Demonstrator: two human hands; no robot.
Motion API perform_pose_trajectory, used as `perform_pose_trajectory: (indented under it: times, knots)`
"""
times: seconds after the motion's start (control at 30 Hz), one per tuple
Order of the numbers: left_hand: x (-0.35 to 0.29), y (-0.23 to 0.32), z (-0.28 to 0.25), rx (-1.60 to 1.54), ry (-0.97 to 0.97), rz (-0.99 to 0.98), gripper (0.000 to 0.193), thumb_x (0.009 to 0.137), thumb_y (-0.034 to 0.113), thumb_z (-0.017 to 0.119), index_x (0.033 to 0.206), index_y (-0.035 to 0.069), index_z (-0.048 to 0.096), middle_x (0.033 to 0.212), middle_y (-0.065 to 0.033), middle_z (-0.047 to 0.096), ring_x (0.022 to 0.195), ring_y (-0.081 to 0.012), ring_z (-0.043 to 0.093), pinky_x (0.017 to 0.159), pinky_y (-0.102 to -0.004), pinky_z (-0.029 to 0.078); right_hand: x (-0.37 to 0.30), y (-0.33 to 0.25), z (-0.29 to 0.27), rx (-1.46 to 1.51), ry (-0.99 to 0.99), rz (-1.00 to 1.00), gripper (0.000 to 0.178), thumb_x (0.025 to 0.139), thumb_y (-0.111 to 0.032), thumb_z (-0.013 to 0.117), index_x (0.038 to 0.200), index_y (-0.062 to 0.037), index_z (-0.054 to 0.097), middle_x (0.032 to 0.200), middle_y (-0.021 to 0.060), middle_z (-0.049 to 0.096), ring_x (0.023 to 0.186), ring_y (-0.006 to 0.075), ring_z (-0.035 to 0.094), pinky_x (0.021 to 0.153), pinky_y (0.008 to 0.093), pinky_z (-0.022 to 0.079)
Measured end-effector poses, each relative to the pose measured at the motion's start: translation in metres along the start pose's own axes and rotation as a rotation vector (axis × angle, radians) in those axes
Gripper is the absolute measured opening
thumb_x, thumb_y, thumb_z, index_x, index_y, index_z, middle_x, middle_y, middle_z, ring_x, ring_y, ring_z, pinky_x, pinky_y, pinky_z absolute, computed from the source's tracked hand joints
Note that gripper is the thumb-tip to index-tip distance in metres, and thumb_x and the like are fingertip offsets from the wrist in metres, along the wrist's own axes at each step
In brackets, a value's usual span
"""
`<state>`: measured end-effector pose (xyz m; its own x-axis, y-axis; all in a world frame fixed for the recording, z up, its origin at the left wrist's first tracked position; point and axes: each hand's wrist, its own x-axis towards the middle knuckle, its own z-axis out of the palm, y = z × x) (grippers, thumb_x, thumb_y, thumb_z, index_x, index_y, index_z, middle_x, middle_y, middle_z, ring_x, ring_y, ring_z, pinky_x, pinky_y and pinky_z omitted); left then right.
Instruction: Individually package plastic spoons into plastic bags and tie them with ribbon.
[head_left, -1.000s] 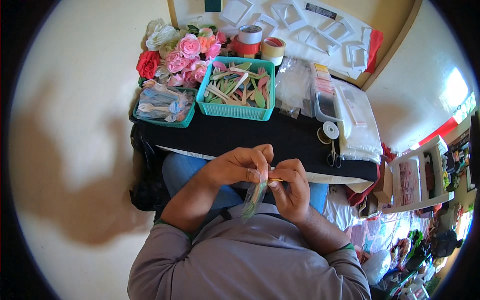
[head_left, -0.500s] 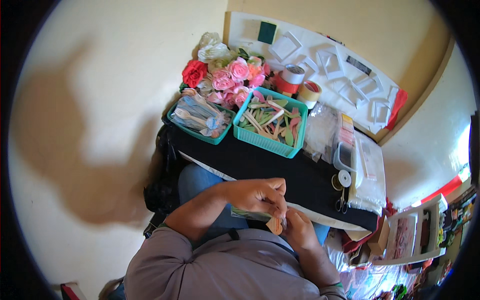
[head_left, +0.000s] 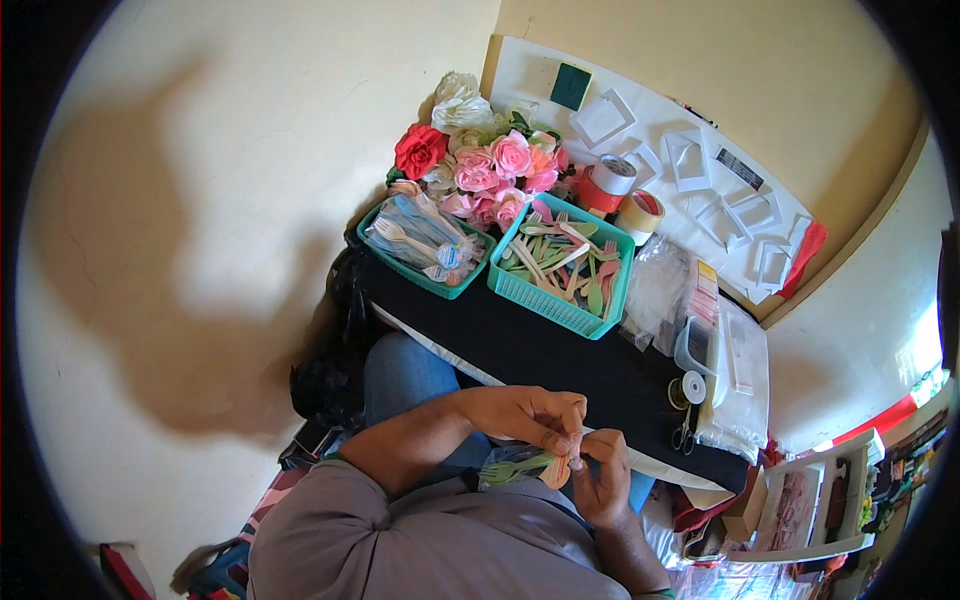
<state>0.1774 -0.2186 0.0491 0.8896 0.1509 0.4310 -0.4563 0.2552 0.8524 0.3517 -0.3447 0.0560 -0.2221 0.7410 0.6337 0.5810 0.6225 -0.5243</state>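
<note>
In front of my belly hangs a small clear plastic bag (head_left: 492,478) with a light-green fork (head_left: 515,469) inside. A tan, printed tag (head_left: 554,473) sits at the bag's gathered end. My left hand (head_left: 530,416) is closed, its fingertips pinching that end from above. Close against it, my right hand (head_left: 601,483) has thumb and bent fingers closed at the same end, beside the tag. The fingers partly hide what lies between the two hands.
A teal basket (head_left: 545,307) of loose coloured cutlery stands on the black-covered table (head_left: 520,345). Left of it is a teal tray (head_left: 440,290) of bagged cutlery. Artificial flowers (head_left: 478,168), tape rolls (head_left: 613,175), a ribbon spool (head_left: 693,386) and scissors (head_left: 682,436) lie around.
The view has tilted, so the table things sit lower and farther right. More of the bag and green fork shows below my left hand. My right hand's fingers have risen beside the tag.
</note>
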Motion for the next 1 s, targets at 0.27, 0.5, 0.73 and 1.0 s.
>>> perform_pose_trajectory:
  times: [0.27,0.5,0.73,1.0]
  knots:
    - [0.003,-0.006,0.006,0.103,-0.049,0.028,0.008,0.093,0.012,0.063,0.098,0.006,0.066,0.093,-0.0025,0.044,0.089,-0.0124,0.044,0.075,-0.0232,0.042,-0.007,0.0,0.007,0.082,0.071,-0.033,0.009,0.092,-0.008,0.058,0.094,-0.0009,0.053,0.091,0.0124,0.054,0.078,0.0234,0.052,0.07,0.0343,0.042]
    - [0.005,-0.008,0.006,0.26,-0.027,0.079,0.007,0.092,0.012,0.064,0.097,0.009,0.068,0.09,-0.0002,0.045,0.085,-0.0126,0.042,0.075,-0.025,0.038,-0.017,-0.007,0.01,0.478,0.103,0.269,0.01,0.097,-0.009,0.051,0.09,-0.003,0.053,0.089,0.0079,0.055,0.078,0.0182,0.05,0.07,0.0313,0.042]
    - [0.008,0.015,0.012,0.607,-0.1,-0.029,0.011,0.087,0.012,0.071,0.098,0.013,0.071,0.089,-0.0006,0.043,0.082,-0.0136,0.042,0.072,-0.0251,0.036,-0.014,0.009,-0.006,0.958,-0.185,1.021,0.026,0.096,-0.023,0.049,0.081,-0.004,0.058,0.073,0.0007,0.052,0.066,0.0082,0.044,0.058,0.0241,0.035]
    - [0.008,-0.004,0.006,0.067,0.136,0.044,0.007,0.089,0.008,0.067,0.096,0.007,0.069,0.092,-0.0015,0.044,0.085,-0.0111,0.04,0.073,-0.0228,0.036,-0.005,0.0,-0.006,0.821,0.216,0.379,0.011,0.092,-0.003,0.053,0.102,-0.0002,0.055,0.097,0.0082,0.055,0.081,0.0161,0.05,0.075,0.0311,0.041]
